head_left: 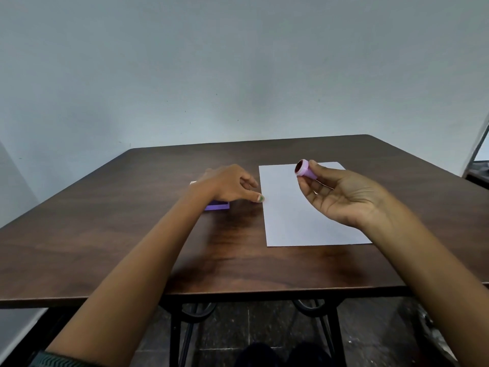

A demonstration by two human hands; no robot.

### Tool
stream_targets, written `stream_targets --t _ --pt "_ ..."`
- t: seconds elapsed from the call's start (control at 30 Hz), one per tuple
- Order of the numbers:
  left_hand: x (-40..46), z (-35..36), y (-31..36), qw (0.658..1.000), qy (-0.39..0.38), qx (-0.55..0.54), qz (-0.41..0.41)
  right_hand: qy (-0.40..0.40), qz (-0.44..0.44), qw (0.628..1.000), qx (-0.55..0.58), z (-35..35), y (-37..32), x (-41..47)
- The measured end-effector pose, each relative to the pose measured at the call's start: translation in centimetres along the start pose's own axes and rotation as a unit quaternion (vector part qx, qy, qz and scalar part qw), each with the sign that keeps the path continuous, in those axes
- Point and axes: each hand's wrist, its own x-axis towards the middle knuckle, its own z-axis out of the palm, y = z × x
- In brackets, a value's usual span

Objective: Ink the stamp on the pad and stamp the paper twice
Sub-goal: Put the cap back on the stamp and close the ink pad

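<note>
A small purple round stamp (304, 169) is pinched in the fingertips of my right hand (341, 193), held above the far part of the white paper (293, 221). Its dark inked face points left. The paper lies flat on the brown table and shows no marks that I can see. My left hand (227, 185) hovers palm down just left of the paper, over the purple ink pad (218, 206). Most of the pad is hidden under that hand; only its near corner shows. The left fingers are spread and hold nothing.
The dark wooden table (132, 234) has its front edge near me and black metal legs (176, 337) below. A pale wall stands right behind its far edge. A metal frame (476, 154) shows at the far right.
</note>
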Motion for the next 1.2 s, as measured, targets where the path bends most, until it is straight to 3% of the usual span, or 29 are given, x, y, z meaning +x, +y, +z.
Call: stream_targets --t 0.2,0.3,0.37,0.47,0.6,0.77,1.2 --pt "0.4 0.3 -0.7 0.999 0.009 -0.028 0.019 0.002 0.002 1.000 0.009 -0.1 -0.1 -0.3" --pt "-0.1 0.0 -0.3 0.995 0.066 -0.067 0.031 0.002 0.000 1.000 0.006 -0.2 -0.2 -0.5" --pt "-1.2 -0.3 0.6 0.977 0.116 -0.172 0.054 0.001 -0.002 1.000 0.010 -0.3 -0.4 -0.7" --pt "-3.6 -0.7 2.3 0.922 0.157 -0.347 0.075 -0.004 -0.005 1.000 0.009 -0.4 -0.4 -0.9" --pt "-6.4 0.1 4.0 0.887 0.157 -0.431 0.053 -0.020 -0.010 1.000 0.009 -0.1 0.1 -1.4" --pt "-8.5 1.5 5.3 0.868 0.151 -0.470 0.060 -0.063 -0.013 0.998 -0.003 0.3 0.9 -2.6" --pt "-9.8 1.5 7.2 0.888 0.188 -0.412 0.086 -0.060 -0.078 0.990 -0.097 0.7 2.0 -3.6"
